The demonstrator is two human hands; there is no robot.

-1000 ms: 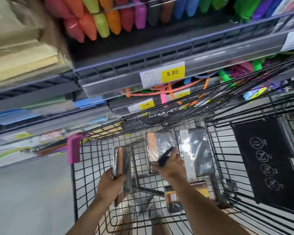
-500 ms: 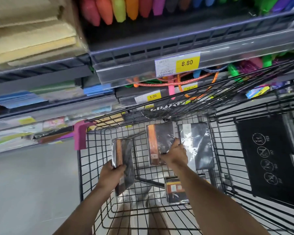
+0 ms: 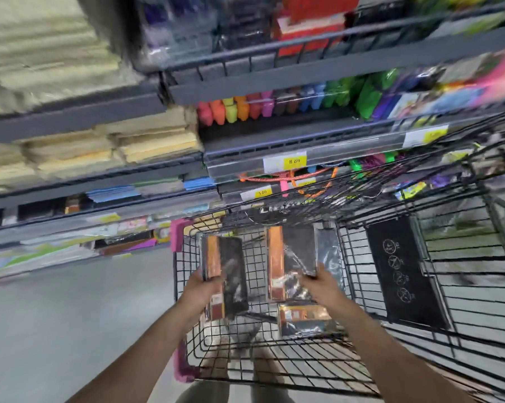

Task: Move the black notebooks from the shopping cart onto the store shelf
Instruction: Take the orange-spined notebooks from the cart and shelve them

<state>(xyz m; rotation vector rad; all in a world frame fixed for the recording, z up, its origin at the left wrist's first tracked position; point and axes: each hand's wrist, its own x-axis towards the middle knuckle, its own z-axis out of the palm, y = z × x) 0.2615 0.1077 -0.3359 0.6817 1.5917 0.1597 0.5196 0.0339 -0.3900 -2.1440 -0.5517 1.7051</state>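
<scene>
My left hand [image 3: 202, 289] grips a black notebook with an orange band [image 3: 225, 266], wrapped in clear film, held upright above the black wire shopping cart [image 3: 359, 266]. My right hand [image 3: 318, 283] grips a second such black notebook [image 3: 292, 257] by its lower right edge, lifted over the cart. Behind it a further wrapped notebook [image 3: 328, 251] leans in the cart. One more black notebook [image 3: 303, 318] lies flat on the cart's bottom below my right hand. The grey store shelf [image 3: 146, 205] runs along the left and top of the view.
Shelves hold stacked beige paper [image 3: 155, 141], coloured markers [image 3: 239, 107] and yellow price tags [image 3: 286, 162]. A black placard [image 3: 405, 271] hangs on the cart's child seat panel. Pink corner guards [image 3: 177, 234] mark the cart's left edge. Grey floor [image 3: 56, 315] lies left of the cart.
The view has tilted up, showing more shelves. Both hands have raised their notebooks a little; the right hand's notebook is now clear of the one leaning behind it.
</scene>
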